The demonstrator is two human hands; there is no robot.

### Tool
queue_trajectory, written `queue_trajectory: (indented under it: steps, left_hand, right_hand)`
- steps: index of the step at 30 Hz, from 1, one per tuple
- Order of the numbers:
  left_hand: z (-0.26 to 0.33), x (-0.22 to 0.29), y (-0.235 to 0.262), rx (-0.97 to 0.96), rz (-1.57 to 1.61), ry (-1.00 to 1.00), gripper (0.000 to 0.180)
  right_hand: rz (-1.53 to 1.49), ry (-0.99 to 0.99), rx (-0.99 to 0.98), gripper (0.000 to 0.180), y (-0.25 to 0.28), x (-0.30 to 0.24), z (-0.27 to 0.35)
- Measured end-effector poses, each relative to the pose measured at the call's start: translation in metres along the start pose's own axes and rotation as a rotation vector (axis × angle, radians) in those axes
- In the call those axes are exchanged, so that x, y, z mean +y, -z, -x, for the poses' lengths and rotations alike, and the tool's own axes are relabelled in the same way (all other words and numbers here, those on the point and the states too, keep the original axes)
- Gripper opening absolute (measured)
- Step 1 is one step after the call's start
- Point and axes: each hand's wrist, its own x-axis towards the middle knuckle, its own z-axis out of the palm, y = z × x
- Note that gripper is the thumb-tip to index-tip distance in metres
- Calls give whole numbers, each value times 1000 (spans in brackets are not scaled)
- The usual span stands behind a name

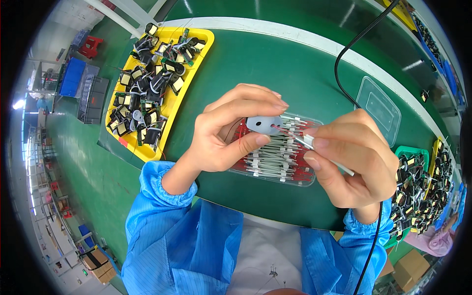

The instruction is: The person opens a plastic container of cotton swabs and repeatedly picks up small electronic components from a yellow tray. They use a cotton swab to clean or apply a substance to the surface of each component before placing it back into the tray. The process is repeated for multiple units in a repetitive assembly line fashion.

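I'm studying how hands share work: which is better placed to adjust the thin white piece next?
Probably the right hand: it pinches the thin white piece close to the grey part, while the left hand is occupied holding that part.

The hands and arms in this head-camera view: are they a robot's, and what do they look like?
They are a person's. The left hand and right hand are bare, with no gloves or visible rings. The left sleeve and right sleeve are shiny bright blue, gathered at the cuffs; thin dark lines show on the left one.
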Motion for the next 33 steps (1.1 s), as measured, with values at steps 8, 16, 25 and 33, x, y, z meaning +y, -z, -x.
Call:
queue_trajectory:
  steps: [8,16,25,33]
  left_hand:
    - [3,10,-13,184,206,231,33]
    - [2,14,8,-69,260,272,30]
    - [1,26,-4,-54,206,328,15]
    - [2,25,-2,-27,237,352,10]
  right_hand:
    - [63,22,-38,25,0,-10,-1]
    - [-478,-551,69,17,-2,4,5]
    - [-736,-618,39,15,-7,3,6]
    - [-542,-543,88,15,-1,6,3]
